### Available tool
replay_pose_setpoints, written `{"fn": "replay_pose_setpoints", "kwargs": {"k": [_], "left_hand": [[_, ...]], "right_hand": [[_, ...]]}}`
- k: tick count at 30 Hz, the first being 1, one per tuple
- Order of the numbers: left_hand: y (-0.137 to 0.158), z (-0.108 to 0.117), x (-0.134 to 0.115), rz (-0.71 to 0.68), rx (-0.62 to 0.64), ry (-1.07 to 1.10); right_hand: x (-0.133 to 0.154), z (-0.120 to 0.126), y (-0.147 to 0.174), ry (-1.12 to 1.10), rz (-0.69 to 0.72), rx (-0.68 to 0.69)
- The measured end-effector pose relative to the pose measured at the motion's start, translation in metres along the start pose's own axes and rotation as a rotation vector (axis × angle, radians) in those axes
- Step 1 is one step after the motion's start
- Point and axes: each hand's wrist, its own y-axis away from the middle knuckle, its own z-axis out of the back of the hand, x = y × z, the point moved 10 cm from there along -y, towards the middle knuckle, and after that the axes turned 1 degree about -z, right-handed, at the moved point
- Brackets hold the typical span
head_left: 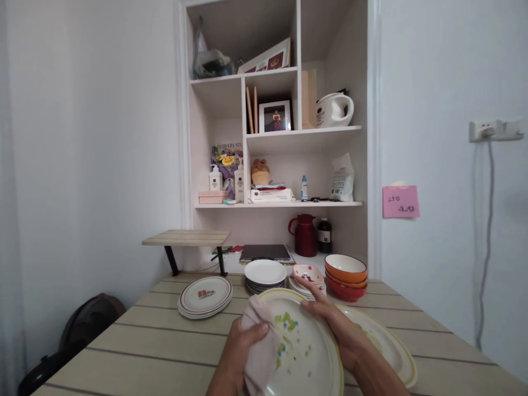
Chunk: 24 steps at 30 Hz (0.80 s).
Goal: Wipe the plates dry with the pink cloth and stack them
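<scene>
A large plate with a yellow rim and a green leaf and blue flower print is held up, tilted, above the near part of the table. My left hand is closed on a pale pink cloth, which lies against the plate's left side. On the plate's upper right edge, my right hand grips the rim with the thumb over the face and the index finger stretched out. Under the right forearm lies another yellow-rimmed plate, partly hidden.
Stacked red-rimmed plates stand left on the slatted table. Farther back are white plates, a small strawberry-patterned dish on more dishes, and orange and red bowls. Behind are a red jug, a small raised shelf and wall shelves.
</scene>
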Motion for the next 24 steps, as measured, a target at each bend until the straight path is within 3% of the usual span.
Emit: {"fn": "replay_pose_setpoints", "kwargs": {"k": [9,14,24], "left_hand": [[-0.007,0.007,0.007,-0.043,-0.001,-0.078],[-0.012,0.009,0.012,-0.021,0.002,-0.05],[-0.016,0.022,0.04,0.19,-0.072,0.139]], "right_hand": [[-0.009,-0.01,0.002,0.258,-0.057,0.184],[-0.015,-0.004,-0.004,0.25,-0.077,0.098],[-0.013,0.004,-0.012,0.202,0.03,-0.071]]}}
